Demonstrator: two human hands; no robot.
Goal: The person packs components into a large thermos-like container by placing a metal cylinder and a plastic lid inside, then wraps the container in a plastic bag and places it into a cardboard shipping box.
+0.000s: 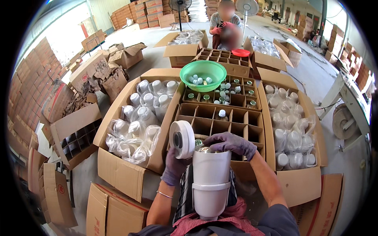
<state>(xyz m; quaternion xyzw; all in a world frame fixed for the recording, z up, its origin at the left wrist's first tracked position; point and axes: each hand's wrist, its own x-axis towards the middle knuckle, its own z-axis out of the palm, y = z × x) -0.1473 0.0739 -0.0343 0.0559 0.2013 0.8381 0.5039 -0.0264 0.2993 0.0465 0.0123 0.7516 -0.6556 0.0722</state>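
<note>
My left hand (173,168), in a purple-grey glove, grips a round white lid (189,138) with a ridged rim and a dark centre, held on edge. Upright between my legs stands a white cylindrical container (211,169) with a band round its middle and its top uncovered. My right hand (236,145), gloved alike, bends over that mouth, fingers curled at something shiny I cannot make out. Just beyond is a divided cardboard box (214,128). One white-capped bottle (222,114) stands in it, and a glass bottle neck (198,142) shows beside my right fingertips.
Cartons of plastic-wrapped white containers flank me, left (147,114) and right (291,126). A green basin (203,67) with white caps rests on a divided box of bottles. Across from me sits another person (227,23). At the right is a machine (342,106).
</note>
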